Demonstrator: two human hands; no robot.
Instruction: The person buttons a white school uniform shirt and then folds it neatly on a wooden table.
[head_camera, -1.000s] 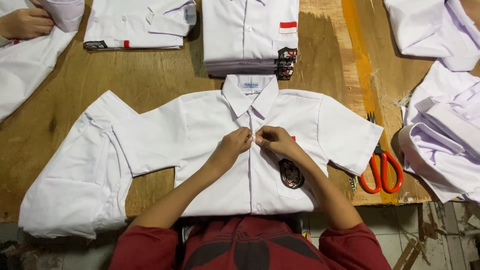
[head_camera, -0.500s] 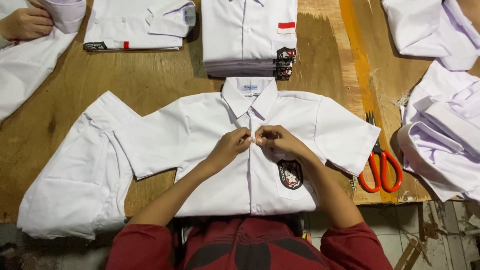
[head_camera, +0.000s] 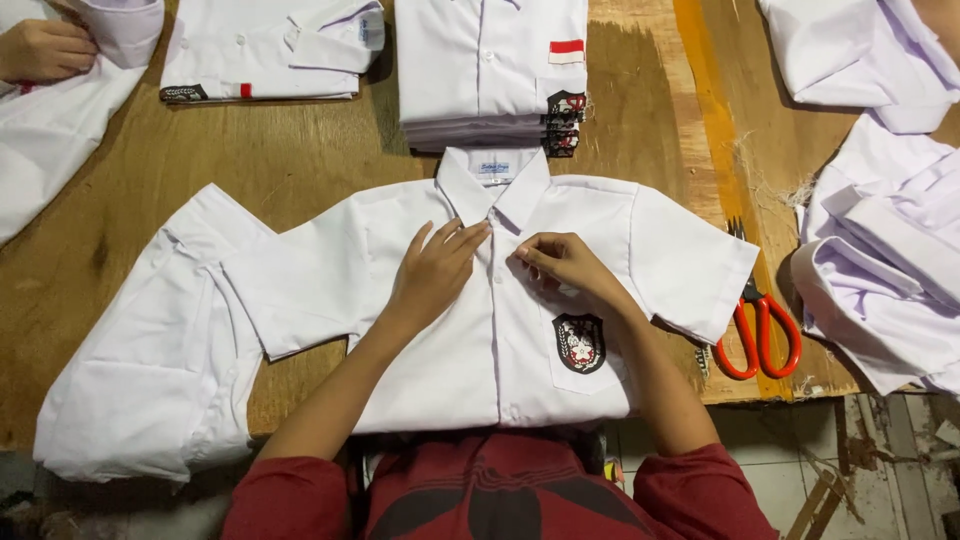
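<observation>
A white short-sleeved shirt (head_camera: 400, 270) lies face up on the wooden table (head_camera: 300, 140), collar away from me, with a dark badge (head_camera: 579, 342) on its chest pocket. My left hand (head_camera: 434, 272) rests flat on the shirt's front just left of the button line, fingers spread. My right hand (head_camera: 558, 264) pinches the fabric at the placket below the collar, to the right of the button line. Both forearms come up from my red sleeves at the bottom.
A stack of folded white shirts (head_camera: 490, 70) sits beyond the collar. Another folded shirt (head_camera: 270, 50) lies at far left. Red-handled scissors (head_camera: 755, 330) lie at the right edge. Loose white shirts (head_camera: 880, 250) pile at right. Another person's hand (head_camera: 40, 50) is at top left.
My hands, which were pinched together at the button line, have parted. The left hand has opened flat on the shirt; the right has shifted slightly right, uncovering the badge.
</observation>
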